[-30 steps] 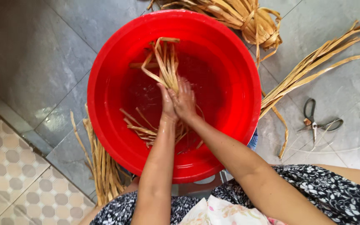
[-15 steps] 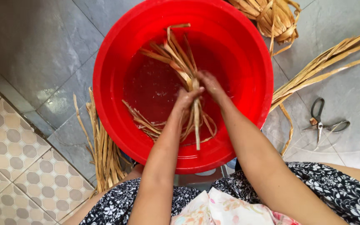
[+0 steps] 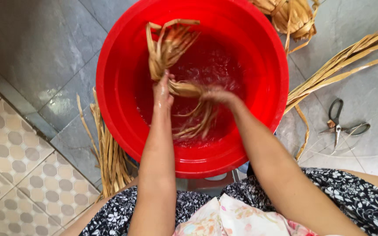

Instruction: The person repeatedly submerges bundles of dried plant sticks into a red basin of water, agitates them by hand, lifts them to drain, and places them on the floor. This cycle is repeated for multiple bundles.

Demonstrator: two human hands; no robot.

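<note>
A: Hands?
B: Left hand (image 3: 162, 94) is closed around a strip bundle (image 3: 171, 48) in the red basin (image 3: 110, 87). Right hand (image 3: 217, 95) is blurred, seems to grip the same bundle low in the water.
A: Progress?
B: Looks mid-soak. This bundle's wet; dry strips (image 3: 108, 148) near left and more strips (image 3: 342, 65) far right lie outside. Scissors (image 3: 340, 122) untouched, right.
</note>
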